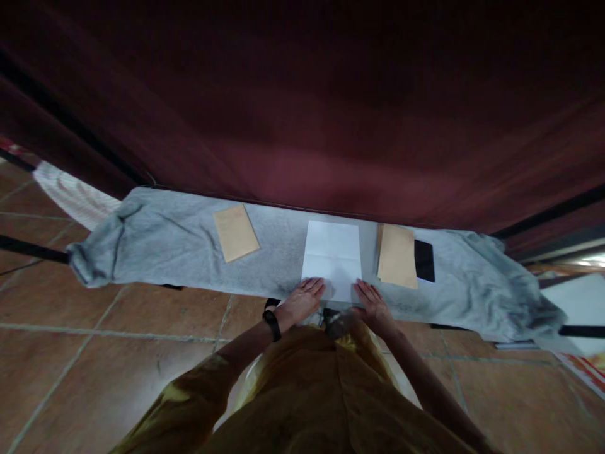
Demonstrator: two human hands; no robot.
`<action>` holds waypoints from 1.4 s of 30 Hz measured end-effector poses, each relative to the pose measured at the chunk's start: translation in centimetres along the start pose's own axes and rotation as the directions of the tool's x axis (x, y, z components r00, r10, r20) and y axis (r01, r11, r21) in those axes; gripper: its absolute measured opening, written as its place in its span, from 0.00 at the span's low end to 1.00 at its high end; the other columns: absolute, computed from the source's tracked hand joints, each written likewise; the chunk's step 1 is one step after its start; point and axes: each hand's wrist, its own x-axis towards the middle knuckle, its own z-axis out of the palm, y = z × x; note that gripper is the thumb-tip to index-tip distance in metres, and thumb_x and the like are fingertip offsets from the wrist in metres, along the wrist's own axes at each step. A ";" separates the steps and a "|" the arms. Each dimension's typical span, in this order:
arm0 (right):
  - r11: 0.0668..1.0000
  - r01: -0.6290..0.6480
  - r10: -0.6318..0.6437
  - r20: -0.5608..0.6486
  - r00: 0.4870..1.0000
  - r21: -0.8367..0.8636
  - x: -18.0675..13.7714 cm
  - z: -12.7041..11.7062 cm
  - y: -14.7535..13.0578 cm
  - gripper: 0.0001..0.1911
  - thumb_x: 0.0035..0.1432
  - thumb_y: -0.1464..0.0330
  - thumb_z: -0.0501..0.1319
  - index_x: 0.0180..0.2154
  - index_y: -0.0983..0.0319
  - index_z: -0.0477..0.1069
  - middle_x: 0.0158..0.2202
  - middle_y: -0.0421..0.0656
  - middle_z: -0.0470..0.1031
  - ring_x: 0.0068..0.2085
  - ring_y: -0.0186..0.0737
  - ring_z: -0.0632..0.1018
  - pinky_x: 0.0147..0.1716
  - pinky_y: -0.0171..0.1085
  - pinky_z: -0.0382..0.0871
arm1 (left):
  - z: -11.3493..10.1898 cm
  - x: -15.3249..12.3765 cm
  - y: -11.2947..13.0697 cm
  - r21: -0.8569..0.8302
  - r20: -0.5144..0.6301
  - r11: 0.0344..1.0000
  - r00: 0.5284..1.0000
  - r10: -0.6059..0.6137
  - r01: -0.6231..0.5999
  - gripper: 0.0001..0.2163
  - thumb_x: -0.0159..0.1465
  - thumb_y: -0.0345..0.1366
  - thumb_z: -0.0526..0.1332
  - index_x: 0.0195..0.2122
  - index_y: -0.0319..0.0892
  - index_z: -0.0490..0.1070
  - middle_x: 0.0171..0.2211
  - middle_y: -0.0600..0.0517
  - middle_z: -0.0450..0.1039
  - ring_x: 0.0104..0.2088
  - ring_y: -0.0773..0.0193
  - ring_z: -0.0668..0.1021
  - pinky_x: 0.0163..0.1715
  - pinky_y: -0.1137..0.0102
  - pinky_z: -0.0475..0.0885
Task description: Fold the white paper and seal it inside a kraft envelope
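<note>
Along the foot of a dark red curtain [331,126], above a brown tiled floor [94,353], a grey cloth [179,246] is spread lengthwise, and it is bunched at both ends. At the middle of its near edge a creased white sheet of paper [332,255] is laid flat, with its lower corners overhanging that edge slightly. A brown envelope [235,232] is set askew well apart towards the left end, and a second brown envelope [397,255] lies just beside the sheet on the right, partly over a flat black object [424,260] that cannot be identified. The left hand [305,297] and the right hand [373,302] are both held open, palms down, with fingertips pressed on the sheet's near corners; nothing is gripped. A black wristband [272,325] is worn on the left wrist. Since the cloth is soft and loose, it could be dragged or rucked by uneven pressure, so the sheet might be creased off-line or slid off the near edge.
</note>
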 end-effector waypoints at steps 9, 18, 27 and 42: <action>0.989 -0.093 0.105 -0.100 0.989 0.114 2.2 0.5 -1.5 0.25 0.70 0.62 0.52 0.65 0.60 0.63 0.66 0.52 0.65 0.66 0.49 0.67 0.64 0.56 0.61 | 0.1 1.3 -0.3 -0.107 -0.149 0.990 0.983 -0.107 0.091 0.24 0.70 0.34 0.51 0.66 0.40 0.61 0.68 0.44 0.60 0.68 0.59 0.62 0.68 0.58 0.55; 0.985 -0.173 0.174 -0.138 0.975 0.016 10.2 2.8 -5.4 0.25 0.73 0.65 0.46 0.68 0.59 0.57 0.70 0.49 0.59 0.70 0.46 0.60 0.67 0.53 0.54 | 2.9 8.1 -0.1 -0.026 -0.217 0.977 0.953 -0.213 0.213 0.27 0.68 0.32 0.50 0.69 0.33 0.56 0.69 0.37 0.55 0.71 0.51 0.56 0.68 0.51 0.54; 0.933 -0.359 0.345 -0.336 0.877 0.023 7.7 3.9 -2.0 0.30 0.73 0.59 0.45 0.70 0.64 0.53 0.68 0.55 0.61 0.67 0.52 0.65 0.65 0.55 0.56 | 3.7 4.3 -4.7 -0.038 -0.393 0.914 0.835 -0.386 0.405 0.28 0.72 0.40 0.47 0.71 0.35 0.50 0.67 0.36 0.60 0.68 0.51 0.62 0.66 0.48 0.59; 0.967 -0.241 0.254 -0.184 0.950 0.086 20.0 3.3 -0.9 0.26 0.73 0.66 0.41 0.65 0.66 0.62 0.67 0.52 0.63 0.69 0.45 0.62 0.67 0.51 0.54 | 2.0 16.3 -6.8 -0.079 -0.256 0.959 0.924 -0.284 0.273 0.26 0.71 0.32 0.43 0.70 0.35 0.53 0.69 0.38 0.58 0.70 0.52 0.58 0.66 0.48 0.57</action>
